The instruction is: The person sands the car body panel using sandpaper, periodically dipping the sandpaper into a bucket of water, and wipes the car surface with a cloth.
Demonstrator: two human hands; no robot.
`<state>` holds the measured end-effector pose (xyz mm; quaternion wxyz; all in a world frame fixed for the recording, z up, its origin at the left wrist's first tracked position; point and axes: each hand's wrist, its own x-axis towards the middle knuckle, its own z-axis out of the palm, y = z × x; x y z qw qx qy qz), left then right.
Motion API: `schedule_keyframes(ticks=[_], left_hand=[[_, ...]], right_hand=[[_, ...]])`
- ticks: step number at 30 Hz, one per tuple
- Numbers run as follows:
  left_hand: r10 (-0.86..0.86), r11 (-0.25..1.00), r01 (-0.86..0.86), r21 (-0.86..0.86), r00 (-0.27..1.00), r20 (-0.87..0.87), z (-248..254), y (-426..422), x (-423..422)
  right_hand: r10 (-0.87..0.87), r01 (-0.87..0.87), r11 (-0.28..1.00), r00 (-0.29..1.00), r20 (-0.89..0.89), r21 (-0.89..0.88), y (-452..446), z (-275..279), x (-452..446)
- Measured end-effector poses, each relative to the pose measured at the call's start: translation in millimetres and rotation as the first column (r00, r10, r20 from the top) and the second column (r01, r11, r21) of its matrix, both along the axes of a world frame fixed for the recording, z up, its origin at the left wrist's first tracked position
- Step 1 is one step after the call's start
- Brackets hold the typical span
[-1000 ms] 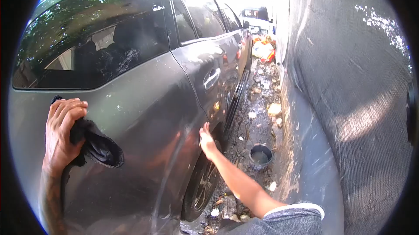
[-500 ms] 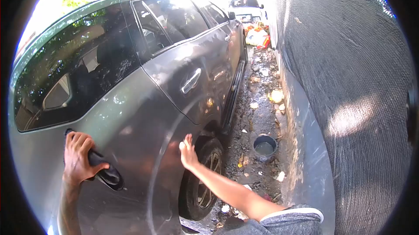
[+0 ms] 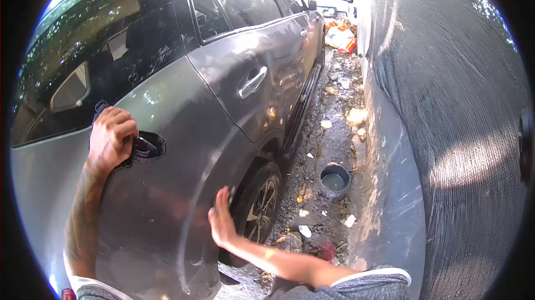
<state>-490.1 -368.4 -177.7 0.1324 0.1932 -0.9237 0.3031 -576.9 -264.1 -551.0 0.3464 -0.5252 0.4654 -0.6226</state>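
A dark grey car (image 3: pixel 161 199) fills the left and middle of the view. My left hand (image 3: pixel 113 137) is closed on a black cloth (image 3: pixel 149 146), pressed to the rear side panel just below the rear side window (image 3: pixel 89 54). Part of the cloth sticks out on both sides of the fingers. Beside the rear wheel (image 3: pixel 262 204), my right hand (image 3: pixel 222 223) has its fingers stretched out near the wheel arch and holds nothing. Whether its palm touches the panel is hard to tell.
A dark bucket with cloudy liquid (image 3: pixel 335 180) stands on wet, littered ground. A wall (image 3: pixel 398 188) hung with dark mesh (image 3: pixel 462 105) runs along the right. Farther back are red and white bags (image 3: pixel 341 38) and a white vehicle (image 3: pixel 329 0).
My left hand has moved with the cloth up and to the right, closer to the window. My right hand appears lower and farther left. The camera view has shifted.
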Motion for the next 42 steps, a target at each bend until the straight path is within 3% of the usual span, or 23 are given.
schedule_keyframes(ticks=[2,3,5,6,8,11,12,14,16,18,22,23,24,26,27,28,29,32,34,35,36,38,42], left_hand=[[0.03,1.0,-0.03,0.01,1.0,0.001,4,10,-7],[0.043,0.999,-0.043,0.013,0.999,0.0,5,19,-10],[0.078,0.997,-0.078,-0.002,0.997,-0.012,7,31,-19],[0.077,0.997,-0.077,-0.001,0.997,-0.014,6,28,-16],[0.147,0.987,-0.148,-0.066,0.989,-0.022,0,18,-11],[0.111,0.989,-0.117,-0.088,0.991,-0.069,-6,5,-4],[0.127,0.989,-0.131,-0.068,0.989,-0.07,-6,5,-3],[0.12,0.985,-0.129,-0.112,0.989,-0.083,-8,6,-3],[0.139,0.987,-0.145,-0.074,0.987,-0.081,-4,11,-3],[0.088,0.99,-0.094,-0.102,0.994,-0.067,3,21,15],[0.05,0.977,-0.059,-0.207,0.997,-0.05,37,73,75],[0.029,0.97,-0.039,-0.24,0.999,-0.046,41,85,90],[0.006,0.962,-0.018,-0.272,0.999,-0.044,43,95,103],[-0.016,0.974,0.008,-0.225,0.999,-0.035,42,106,125],[-0.026,0.971,0.013,-0.24,0.998,-0.049,40,108,123],[-0.02,0.971,0.007,-0.237,0.998,-0.054,39,110,122],[-0.003,0.97,-0.011,-0.242,0.998,-0.056,40,108,119],[0.059,0.975,-0.074,-0.212,0.995,-0.076,41,107,121],[0.05,0.983,-0.065,-0.172,0.995,-0.091,42,106,123],[0.056,0.984,-0.073,-0.164,0.993,-0.108,41,106,124],[0.067,0.983,-0.082,-0.164,0.993,-0.094,42,107,125],[0.093,0.982,-0.104,-0.16,0.993,-0.073,41,108,124],[0.066,0.988,-0.07,-0.14,0.997,-0.038,40,108,124]], right_hand=[[0.077,-0.08,0.995,0.995,-0.067,-0.053,27,-3,15],[0.01,-0.014,0.999,0.992,-0.123,-0.036,11,-1,9],[-0.098,0.099,0.993,0.995,-0.007,0.071,-36,21,-28],[-0.182,0.183,0.983,0.983,-0.026,0.001,-70,5,-41],[-0.195,0.195,0.977,0.981,-0.009,0.091,-101,1,-64],[-0.159,0.158,0.987,0.985,-0.072,-0.016,-47,15,-37],[-0.063,0.063,0.997,0.998,-0.009,-0.035,-20,9,-12],[0.041,-0.059,0.984,0.993,-0.108,-0.168,33,-1,22],[-0.044,0.032,0.992,0.995,-0.094,-0.125,16,6,24],[-0.135,0.136,0.991,0.988,0.081,-0.013,-36,30,-8],[-0.159,0.161,0.987,0.985,0.072,-0.022,-97,13,-61],[-0.134,0.149,0.985,0.979,0.154,-0.086,-82,9,-46],[0.033,-0.037,0.999,0.812,0.583,-0.004,-50,30,-25],[0.075,-0.052,0.98,0.991,0.109,-0.194,-14,-9,-4],[0.046,-0.021,0.981,0.991,0.125,-0.191,-21,-1,-14],[0.135,-0.107,0.991,0.861,0.491,-0.086,-47,10,-34],[0.15,-0.226,0.974,0.595,0.789,-0.015,-72,31,-51],[0.088,-0.259,0.962,0.59,0.803,0.085,-82,24,-56],[0.049,-0.274,0.951,0.595,0.803,0.145,-90,22,-61],[0.035,-0.125,0.989,0.732,0.68,0.084,-43,42,-29],[0.054,-0.055,0.982,0.998,-0.01,-0.18,-9,15,-12],[0.013,-0.034,0.981,0.994,-0.111,-0.19,-20,2,-21],[-0.079,0.088,0.995,0.985,0.156,-0.053,-102,30,-85]])
